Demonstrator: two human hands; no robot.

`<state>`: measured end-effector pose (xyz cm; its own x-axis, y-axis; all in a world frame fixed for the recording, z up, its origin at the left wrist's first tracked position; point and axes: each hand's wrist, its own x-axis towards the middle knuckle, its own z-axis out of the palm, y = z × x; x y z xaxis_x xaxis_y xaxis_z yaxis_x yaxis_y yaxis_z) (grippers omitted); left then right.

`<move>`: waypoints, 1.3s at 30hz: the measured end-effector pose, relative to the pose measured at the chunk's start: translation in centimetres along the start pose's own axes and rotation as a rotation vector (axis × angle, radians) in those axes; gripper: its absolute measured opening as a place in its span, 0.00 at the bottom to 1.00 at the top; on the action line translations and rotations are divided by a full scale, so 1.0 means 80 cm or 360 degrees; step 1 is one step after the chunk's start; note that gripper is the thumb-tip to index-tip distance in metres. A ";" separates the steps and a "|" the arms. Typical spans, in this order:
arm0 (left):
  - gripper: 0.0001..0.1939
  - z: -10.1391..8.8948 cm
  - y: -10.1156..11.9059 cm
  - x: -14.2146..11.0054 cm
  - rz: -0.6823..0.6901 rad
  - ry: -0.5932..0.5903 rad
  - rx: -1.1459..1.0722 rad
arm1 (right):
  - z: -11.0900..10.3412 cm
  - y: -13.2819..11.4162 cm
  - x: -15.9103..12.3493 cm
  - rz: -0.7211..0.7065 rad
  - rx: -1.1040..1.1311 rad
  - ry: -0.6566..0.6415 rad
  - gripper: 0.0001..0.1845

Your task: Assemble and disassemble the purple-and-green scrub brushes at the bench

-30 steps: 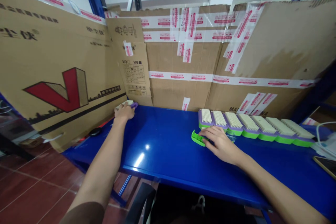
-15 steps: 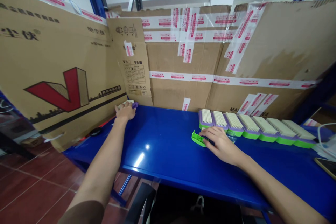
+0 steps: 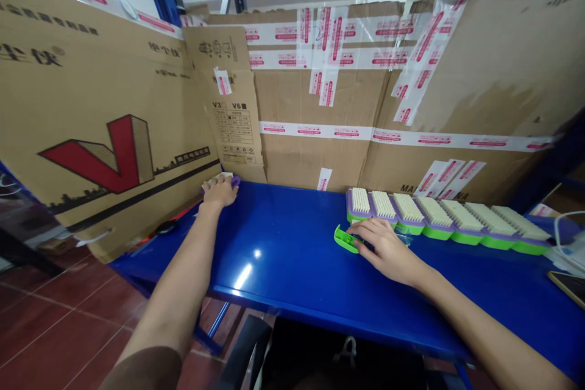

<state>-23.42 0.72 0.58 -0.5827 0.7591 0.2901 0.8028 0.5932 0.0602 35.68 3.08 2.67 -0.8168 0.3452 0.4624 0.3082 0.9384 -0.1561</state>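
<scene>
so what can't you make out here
Head view: most of the purple-edged thing, under the left hand.
Head view: the green piece's right end, behind the right hand.
Head view: part of the dark slab, cut by the right edge.
Head view: fine print on the cardboard panel, too small.
</scene>
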 end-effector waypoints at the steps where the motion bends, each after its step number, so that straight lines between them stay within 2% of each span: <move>1: 0.35 -0.002 0.002 0.000 0.0019 0.0006 0.0002 | 0.000 0.000 0.000 -0.0004 0.0000 0.0002 0.13; 7: 0.32 -0.009 0.008 -0.002 0.0119 0.0025 -0.0012 | 0.000 -0.001 0.001 -0.0036 0.0003 0.0002 0.15; 16: 0.34 -0.009 0.002 -0.003 -0.0052 -0.0020 -0.0008 | -0.005 -0.004 0.002 -0.0048 0.0011 -0.0002 0.15; 23: 0.34 -0.012 0.009 -0.004 -0.0064 -0.0036 0.0009 | -0.003 -0.005 0.001 -0.0066 -0.0007 0.0003 0.17; 34: 0.39 -0.022 0.032 -0.015 -0.0195 0.0040 0.0015 | -0.003 -0.002 0.003 -0.0097 0.0003 0.0031 0.14; 39: 0.38 -0.021 0.026 -0.018 -0.0193 0.0024 -0.0008 | -0.002 -0.003 0.003 -0.0090 0.0008 0.0027 0.14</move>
<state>-20.70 0.38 1.87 -0.6737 0.6777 0.2948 0.7271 0.6791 0.1005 35.47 2.96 2.97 -0.8244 0.2914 0.4852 0.2595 0.9565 -0.1336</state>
